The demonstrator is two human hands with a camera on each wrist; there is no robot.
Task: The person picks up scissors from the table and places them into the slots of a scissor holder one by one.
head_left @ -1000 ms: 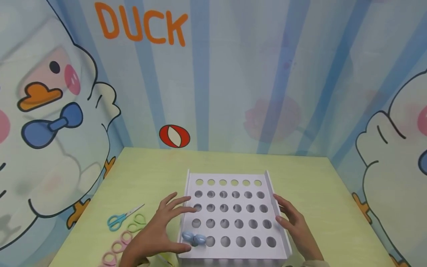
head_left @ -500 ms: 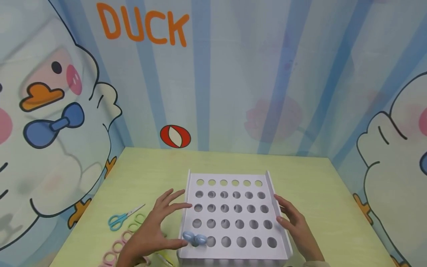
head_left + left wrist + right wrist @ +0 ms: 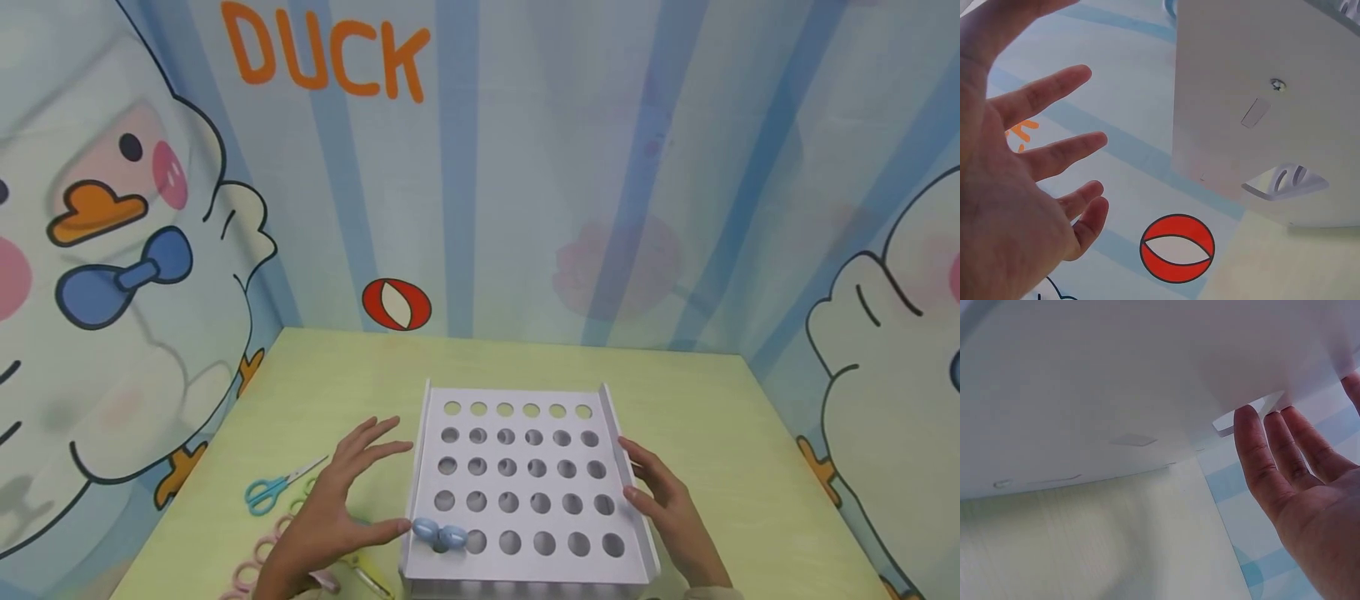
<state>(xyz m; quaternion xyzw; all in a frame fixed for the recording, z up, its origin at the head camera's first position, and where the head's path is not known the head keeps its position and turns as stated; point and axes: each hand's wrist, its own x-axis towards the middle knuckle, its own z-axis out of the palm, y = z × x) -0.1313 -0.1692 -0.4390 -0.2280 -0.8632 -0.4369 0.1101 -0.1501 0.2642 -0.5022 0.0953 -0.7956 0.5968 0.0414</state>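
A white rack [image 3: 491, 451] with rows of round holes stands on the table. Light-blue scissors [image 3: 452, 537] sit in its front-left hole, handles up. My left hand [image 3: 326, 508] is beside the rack's left side, fingers spread and holding nothing, the thumb tip right at the edge near those scissors. In the left wrist view, the left hand [image 3: 1016, 181] is apart from the side wall [image 3: 1229, 125], which has a cutout slot. My right hand [image 3: 670, 504] touches the rack's right side. In the right wrist view its straight fingers [image 3: 1254, 450] rest at the slot there.
On the table [image 3: 697, 400] left of the rack lie turquoise scissors [image 3: 262, 497], several pink rings [image 3: 245, 575] like scissor handles, and a yellow item [image 3: 371, 577] by the rack's front-left corner. A printed cloth [image 3: 517, 167] hangs behind the table.
My left hand has drawn back leftward from over the rack, its fingers and thumb leaving the space above the holes. The right hand and the light-blue scissors keep their places.
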